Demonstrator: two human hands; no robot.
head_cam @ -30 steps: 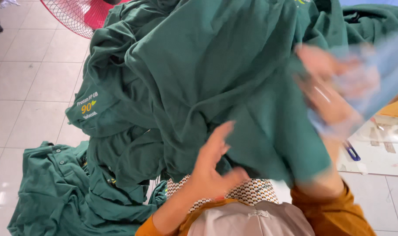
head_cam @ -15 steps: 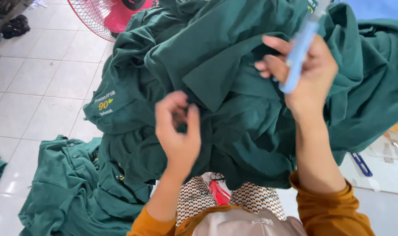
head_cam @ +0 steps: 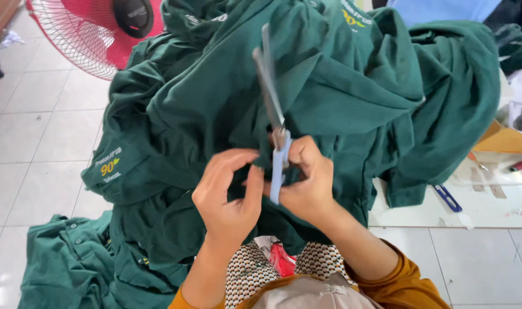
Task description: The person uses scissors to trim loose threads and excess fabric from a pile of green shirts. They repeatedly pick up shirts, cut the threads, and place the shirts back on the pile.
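Mustard-orange sleeves [head_cam: 404, 280] frame the nearest edge of the view, with a patterned cloth [head_cam: 249, 272] lying between the forearms. Just above them the left hand [head_cam: 229, 191] curls its thumb and fingers together, pinching a fold of the dark green garment [head_cam: 306, 97] that is heaped in front of the person. Touching it on the right, the right hand [head_cam: 306, 183] is closed around the pale blue handle of a pair of thread snips [head_cam: 274, 123], whose grey metal blades point up and away over the green cloth; whether the blades are parted or together I cannot tell. More green garments [head_cam: 72, 269] lie crumpled on the white tiled floor [head_cam: 26, 137] at lower left, one showing a small yellow and white print on its chest. To the right, a white worktop [head_cam: 490, 200] carries a blue-handled tool [head_cam: 447, 198] just beside the hanging green hem, and a red pen [head_cam: 521, 165] further off. Farthest away, at upper left, stands a pink electric fan [head_cam: 106, 34] with a dark hub.
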